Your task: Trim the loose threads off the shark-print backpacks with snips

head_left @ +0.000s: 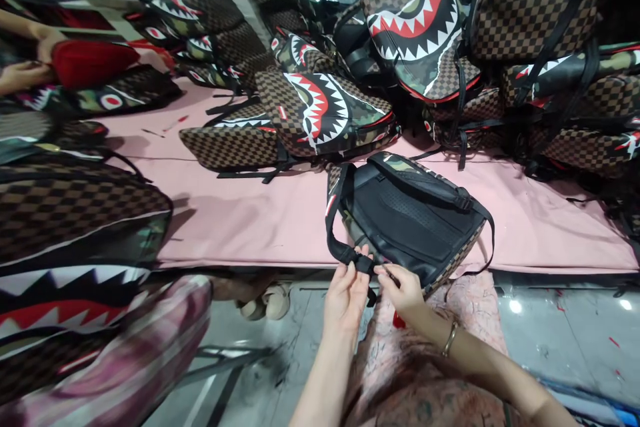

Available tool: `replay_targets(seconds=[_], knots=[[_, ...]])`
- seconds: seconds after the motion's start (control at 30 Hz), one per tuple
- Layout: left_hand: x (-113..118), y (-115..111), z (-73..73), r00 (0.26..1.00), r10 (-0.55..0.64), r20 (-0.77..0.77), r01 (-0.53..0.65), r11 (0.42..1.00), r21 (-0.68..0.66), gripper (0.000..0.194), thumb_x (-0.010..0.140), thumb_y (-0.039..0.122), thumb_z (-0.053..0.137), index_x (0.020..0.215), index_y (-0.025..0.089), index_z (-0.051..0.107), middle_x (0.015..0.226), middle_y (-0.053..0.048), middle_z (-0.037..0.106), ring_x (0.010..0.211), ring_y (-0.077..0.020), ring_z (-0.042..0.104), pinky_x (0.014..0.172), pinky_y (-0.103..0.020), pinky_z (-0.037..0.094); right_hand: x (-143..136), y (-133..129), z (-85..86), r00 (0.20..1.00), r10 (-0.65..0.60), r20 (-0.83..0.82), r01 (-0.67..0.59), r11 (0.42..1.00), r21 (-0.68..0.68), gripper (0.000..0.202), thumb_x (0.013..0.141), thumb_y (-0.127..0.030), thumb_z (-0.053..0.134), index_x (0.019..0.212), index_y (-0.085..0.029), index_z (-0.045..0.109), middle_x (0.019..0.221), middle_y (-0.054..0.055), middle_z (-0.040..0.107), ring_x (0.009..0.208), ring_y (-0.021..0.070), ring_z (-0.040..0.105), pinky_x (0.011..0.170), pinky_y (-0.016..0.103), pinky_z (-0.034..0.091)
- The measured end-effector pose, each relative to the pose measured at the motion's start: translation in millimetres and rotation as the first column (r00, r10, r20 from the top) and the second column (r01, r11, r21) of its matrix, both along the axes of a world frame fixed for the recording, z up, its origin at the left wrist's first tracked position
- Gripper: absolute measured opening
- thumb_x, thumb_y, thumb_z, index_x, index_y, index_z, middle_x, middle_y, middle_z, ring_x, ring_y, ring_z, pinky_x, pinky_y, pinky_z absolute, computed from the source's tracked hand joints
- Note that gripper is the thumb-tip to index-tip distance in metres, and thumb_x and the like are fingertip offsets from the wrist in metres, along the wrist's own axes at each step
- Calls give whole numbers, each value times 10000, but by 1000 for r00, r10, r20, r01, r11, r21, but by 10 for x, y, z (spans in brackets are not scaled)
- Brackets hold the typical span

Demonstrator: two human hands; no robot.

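Note:
A backpack (415, 213) lies with its black padded back facing up at the front edge of the pink table, straps looped on both sides. My left hand (349, 287) is closed on the black strap (336, 240) near its buckle, palm up. Close beside it on the right, my right hand (403, 290) is pinched on a thin dark tool, whose exact kind I cannot make out, pointed toward the strap end. A bracelet sits on my right wrist. Something small and red hangs below my right hand.
Checkered backpacks with shark-mouth prints (320, 113) are piled along the back and right of the pink table (240, 213). A large backpack (75, 213) and a person's plaid sleeve fill the left foreground. Another person's hands hold a red item (93, 63) at far left.

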State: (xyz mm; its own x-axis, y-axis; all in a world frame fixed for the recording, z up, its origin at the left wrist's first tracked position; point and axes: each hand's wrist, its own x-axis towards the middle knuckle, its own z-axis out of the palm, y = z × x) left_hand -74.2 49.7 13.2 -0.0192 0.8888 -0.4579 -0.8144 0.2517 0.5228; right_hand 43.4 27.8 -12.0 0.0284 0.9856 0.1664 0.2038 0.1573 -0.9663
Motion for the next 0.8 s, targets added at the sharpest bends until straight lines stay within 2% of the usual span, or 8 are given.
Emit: replay_targets(seconds=[0.17, 0.33, 0.4, 0.47, 0.53, 0.57, 0.63, 0.8], knots=[[64, -36, 29, 996, 0, -87, 9, 994, 107, 241, 732, 115, 598, 968, 158, 624, 1017, -84, 672, 1066, -178, 569, 957, -284, 414, 14, 210, 37, 994, 49, -99, -61, 989, -132, 229, 752, -272, 553, 958, -184, 600, 941, 40, 663, 863, 186, 609, 805, 309, 465], [75, -38, -17, 915, 89, -393, -11, 980, 197, 397, 667, 260, 695, 1044, 206, 584, 1040, -57, 643, 1027, -189, 567, 928, -316, 412, -36, 274, 2, 983, 125, -133, -146, 976, -161, 147, 700, -258, 560, 820, -179, 586, 780, 7, 625, 737, 167, 578, 706, 282, 461], [43, -64, -43, 777, 210, -594, -71, 966, 248, 450, 650, 283, 708, 1074, 225, 568, 1063, -56, 609, 1011, -188, 555, 908, -312, 411, -50, 268, -4, 987, 84, -138, -108, 979, -171, 131, 688, -284, 570, 768, -180, 568, 719, -6, 590, 683, 156, 549, 663, 272, 457], [3, -106, -47, 511, 357, -782, -101, 928, 359, 382, 642, 281, 712, 1007, 229, 612, 1018, -50, 589, 967, -187, 544, 901, -306, 398, -63, 267, -2, 988, 55, -148, -78, 984, -161, 127, 685, -291, 565, 745, -180, 560, 704, -8, 573, 674, 151, 535, 655, 267, 456], [-37, -149, -26, 279, 406, -870, -3, 907, 422, 243, 652, 277, 701, 888, 228, 671, 928, -48, 581, 904, -192, 535, 892, -302, 387, -76, 273, -1, 986, 36, -160, -59, 988, -142, 126, 687, -290, 561, 741, -176, 563, 712, 0, 576, 691, 156, 538, 668, 272, 460], [-54, -165, -9, 224, 391, -893, 68, 908, 414, 198, 659, 283, 694, 850, 232, 689, 895, -50, 577, 880, -198, 531, 884, -301, 385, -83, 276, -3, 986, 25, -166, -48, 990, -135, 130, 691, -290, 560, 748, -174, 568, 721, 6, 584, 700, 160, 545, 677, 276, 464], [-85, -177, 30, 206, 339, -918, 160, 914, 374, 213, 648, 287, 699, 858, 246, 704, 877, -54, 578, 860, -213, 526, 863, -297, 386, -95, 274, -17, 987, 11, -158, -31, 992, -125, 140, 702, -287, 557, 778, -172, 587, 749, 21, 607, 720, 169, 562, 697, 289, 472], [-162, -93, 88, 286, 167, -944, 204, 952, 230, 181, 571, 211, 728, 748, 243, 717, 710, -49, 570, 775, -230, 517, 821, -294, 369, -110, 228, -60, 1000, 12, -16, -13, 997, -70, 120, 708, -234, 556, 791, -180, 623, 789, 42, 622, 757, 177, 580, 697, 286, 478]])
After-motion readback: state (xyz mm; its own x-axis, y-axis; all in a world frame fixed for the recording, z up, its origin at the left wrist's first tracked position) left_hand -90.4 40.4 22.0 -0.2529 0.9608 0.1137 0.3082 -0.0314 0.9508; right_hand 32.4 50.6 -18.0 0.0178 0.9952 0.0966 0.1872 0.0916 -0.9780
